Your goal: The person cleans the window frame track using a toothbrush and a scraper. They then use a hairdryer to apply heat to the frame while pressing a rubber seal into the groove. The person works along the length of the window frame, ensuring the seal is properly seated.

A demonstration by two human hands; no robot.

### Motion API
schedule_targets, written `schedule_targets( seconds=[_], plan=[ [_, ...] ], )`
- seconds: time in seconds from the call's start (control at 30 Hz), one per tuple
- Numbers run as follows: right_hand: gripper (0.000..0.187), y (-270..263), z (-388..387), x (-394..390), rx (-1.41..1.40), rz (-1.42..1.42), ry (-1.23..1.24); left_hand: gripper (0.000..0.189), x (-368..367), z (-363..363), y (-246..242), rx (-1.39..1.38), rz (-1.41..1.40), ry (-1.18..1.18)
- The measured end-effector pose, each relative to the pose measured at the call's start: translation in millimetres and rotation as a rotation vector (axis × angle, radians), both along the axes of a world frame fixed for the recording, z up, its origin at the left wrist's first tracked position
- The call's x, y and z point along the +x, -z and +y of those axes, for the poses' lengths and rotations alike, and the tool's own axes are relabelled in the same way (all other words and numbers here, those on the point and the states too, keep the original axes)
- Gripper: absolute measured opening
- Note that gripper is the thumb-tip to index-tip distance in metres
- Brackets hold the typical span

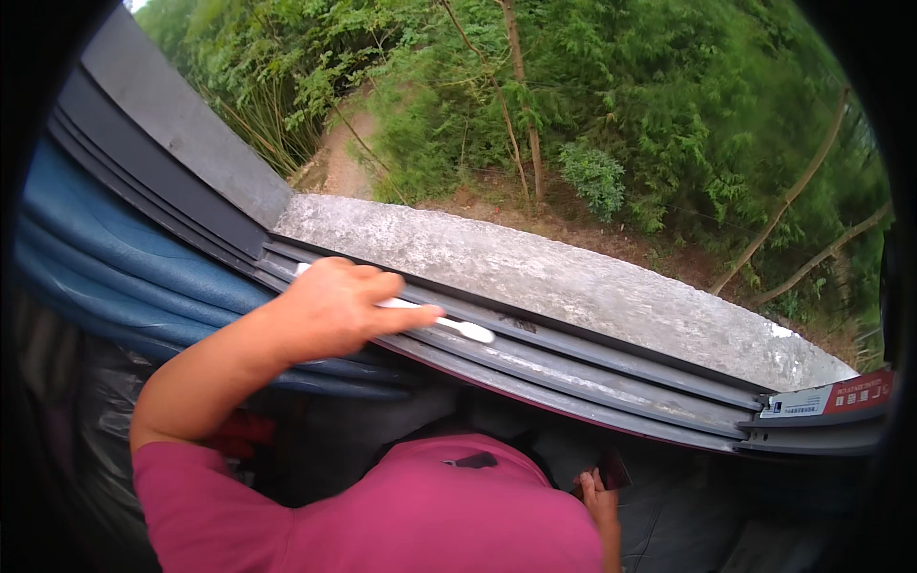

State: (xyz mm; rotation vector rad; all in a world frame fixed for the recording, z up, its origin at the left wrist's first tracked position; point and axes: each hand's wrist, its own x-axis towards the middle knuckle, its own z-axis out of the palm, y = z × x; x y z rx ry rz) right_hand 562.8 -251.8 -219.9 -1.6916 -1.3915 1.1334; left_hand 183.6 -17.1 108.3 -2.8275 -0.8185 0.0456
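My left hand grips a white toothbrush with the forefinger stretched along its neck. The brush head lies over the grooves of a grey metal sliding-window track, its bristles hidden from above. Pale dirt streaks run along the track, and a dark patch sits in it just right of the brush head. Low at the right, below the window frame, my right hand holds a dark, flat object that I cannot make out clearly.
A rough concrete ledge lies outside the track, with trees beyond. Blue curtain folds hang at the left beside the dark window frame. A sash bearing a printed label stands at the right end.
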Motion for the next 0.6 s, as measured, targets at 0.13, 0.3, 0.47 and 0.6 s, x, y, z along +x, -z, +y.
schedule_targets(
  seconds=[0.13, 0.3, 0.47, 0.6],
  plan=[
    [0.022, 0, -9, 3, -0.034, -0.009, -0.028, 0.050, -47, -7, -21, 0.064, 0.130, -0.143],
    [0.023, -3, -3, -2, -0.044, -0.010, -0.020, 0.053, -20, -7, -31, -0.009, 0.024, -0.141],
    [0.022, 30, 5, 10, 0.058, -0.080, -0.073, 0.046, 5, -15, -8, -0.378, -0.035, -0.303],
    [0.023, 10, 8, 5, -0.002, -0.040, -0.020, 0.043, -43, -8, -19, -0.488, 0.059, -0.449]
  ],
)
